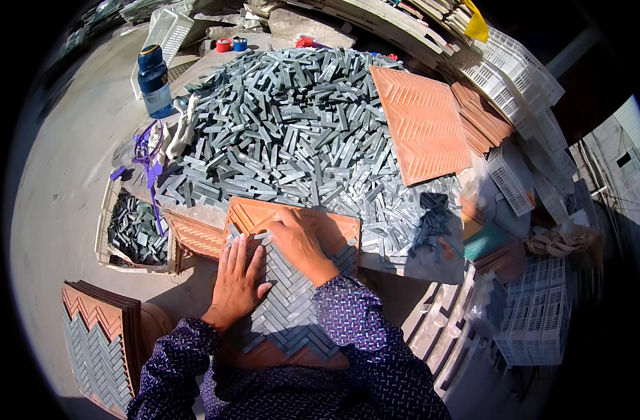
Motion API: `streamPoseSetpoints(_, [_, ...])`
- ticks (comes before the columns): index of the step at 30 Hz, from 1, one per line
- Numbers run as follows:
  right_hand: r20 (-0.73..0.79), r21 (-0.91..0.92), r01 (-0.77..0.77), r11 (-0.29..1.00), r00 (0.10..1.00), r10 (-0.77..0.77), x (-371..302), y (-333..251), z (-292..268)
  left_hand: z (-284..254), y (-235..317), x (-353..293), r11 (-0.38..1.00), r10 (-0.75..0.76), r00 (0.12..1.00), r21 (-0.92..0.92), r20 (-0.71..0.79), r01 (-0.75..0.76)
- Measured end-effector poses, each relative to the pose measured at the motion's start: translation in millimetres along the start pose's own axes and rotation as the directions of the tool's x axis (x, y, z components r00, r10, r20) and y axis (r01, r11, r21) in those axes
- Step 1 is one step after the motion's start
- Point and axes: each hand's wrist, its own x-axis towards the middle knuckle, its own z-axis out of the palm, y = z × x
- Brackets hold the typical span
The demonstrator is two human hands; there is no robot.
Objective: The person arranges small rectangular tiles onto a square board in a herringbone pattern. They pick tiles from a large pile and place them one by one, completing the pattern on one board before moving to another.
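Note:
In front of me lies an orange herringbone tray (246, 214), its lower part filled with grey stone strips (288, 308) in a zigzag pattern. My left hand (239, 280) rests flat on the left side of the tray, fingers stretched out and thumb apart. My right hand (299, 241) is at the upper middle of the tray, fingers curled down where the laid strips meet bare orange slots. Whatever its fingertips hold is hidden. Beyond the tray spreads a large heap of loose grey strips (299, 119).
A bare orange tray (421, 126) leans on the heap's right. At lower left stands a stack of trays (96, 343), the front one filled. A box of dark pieces (138, 231), a blue bottle (154, 80) and white gloves (183, 129) are left. White crates (537, 308) stand right.

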Motion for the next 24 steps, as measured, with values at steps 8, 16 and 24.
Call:
streamPoseSetpoints(8, [-0.206, 0.592, -0.45, 0.669, 0.718, 0.665, -119, 22, -78, -10, 11, 20, 0.997, 0.043, 0.998, 0.061, 0.053, -0.046])
streamPoseSetpoints(16, [-0.207, 0.715, -0.498, 0.49, 0.519, 0.829, -236, 2, -76, 8, 5, 31, 0.998, 0.067, 0.992, 0.012, 0.103, -0.069])
streamPoseSetpoints(24, [-0.206, 0.682, -0.549, 0.483, 0.49, 0.847, -238, -10, -75, 18, 41, 41, 0.947, 0.319, 0.929, -0.039, 0.186, -0.318])
